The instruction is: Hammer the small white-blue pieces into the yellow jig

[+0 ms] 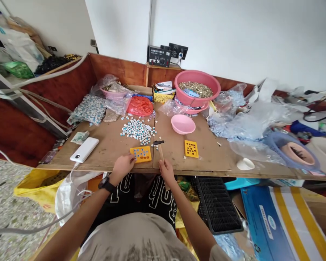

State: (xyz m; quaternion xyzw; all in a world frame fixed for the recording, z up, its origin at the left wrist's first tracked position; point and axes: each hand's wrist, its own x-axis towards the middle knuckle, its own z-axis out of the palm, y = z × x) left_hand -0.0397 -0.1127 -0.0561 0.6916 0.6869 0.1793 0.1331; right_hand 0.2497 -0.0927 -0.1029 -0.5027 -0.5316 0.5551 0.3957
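My right hand (166, 170) is closed round the wooden handle of a small hammer (161, 149), whose dark head points away from me above the table. Just left of it lies a yellow slotted tray (148, 149) with small blue pieces in several of its slots. The fingers of my left hand (124, 165) are bent in against this tray's left edge and seem to grip it; the thumb's exact hold is hard to make out. Beyond the tray spreads a loose pile of small white-and-blue pieces (138, 131). A second yellow slotted tray (191, 149) lies to the right.
A pink bowl (183, 124) stands behind the second tray, near a large pink basin (218, 88) of brass-coloured metal parts. A white power bank (84, 149) with a cable lies at left. Plastic bags (255, 116) crowd the right side, beside a blue basket (277, 152).
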